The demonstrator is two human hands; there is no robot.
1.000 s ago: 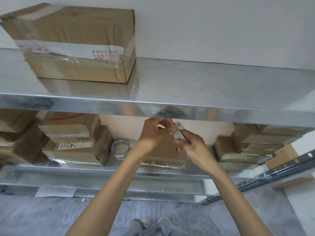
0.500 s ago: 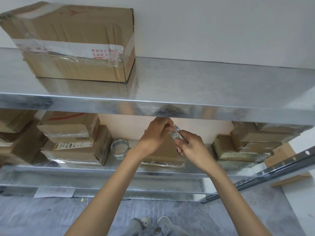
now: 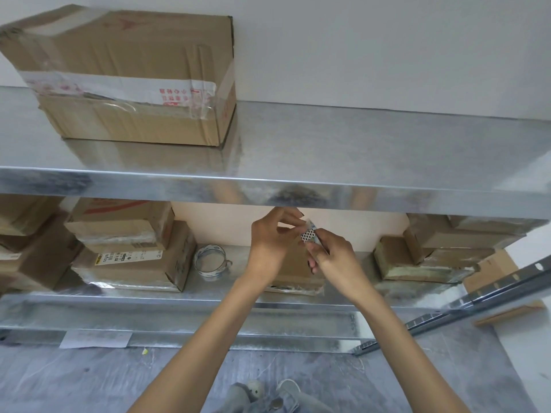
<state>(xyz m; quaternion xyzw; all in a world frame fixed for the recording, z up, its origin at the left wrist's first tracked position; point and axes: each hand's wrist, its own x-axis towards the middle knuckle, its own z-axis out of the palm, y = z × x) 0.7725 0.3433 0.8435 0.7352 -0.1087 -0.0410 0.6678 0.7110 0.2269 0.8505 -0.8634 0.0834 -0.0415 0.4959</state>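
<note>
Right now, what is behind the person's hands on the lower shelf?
A flat cardboard box lies on the shelf behind the left hand and right hand, which pinch a small patterned packet. They cover most of its top.

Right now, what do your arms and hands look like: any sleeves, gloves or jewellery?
Both arms are bare as far as the view shows, no sleeves. The left hand and right hand wear no gloves; no watch, bracelet or ring shows.
</note>
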